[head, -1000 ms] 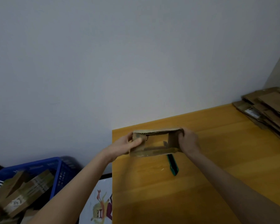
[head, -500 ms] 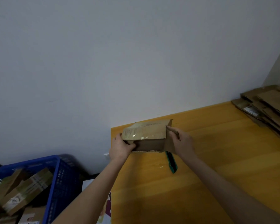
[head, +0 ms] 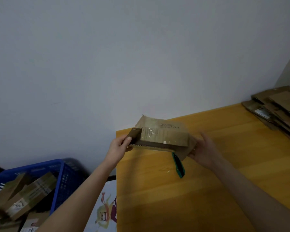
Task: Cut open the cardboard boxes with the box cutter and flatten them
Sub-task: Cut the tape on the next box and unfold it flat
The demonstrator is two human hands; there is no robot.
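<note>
Left hand (head: 120, 146): pinches left flap.
Right hand (head: 204, 148): seemingly grips right end.
Box: brown taped cardboard box (head: 162, 136), tilted between the hands.
Cutter: green box cutter (head: 178, 165) on yellow wooden surface (head: 208, 190), beside right hand.

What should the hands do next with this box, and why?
Probably lower the cardboard box onto the table and press it flat: the left hand pinches one loose end flap, the right hand holds the other end, it is not yet flat, and the box cutter lies unused.
</note>
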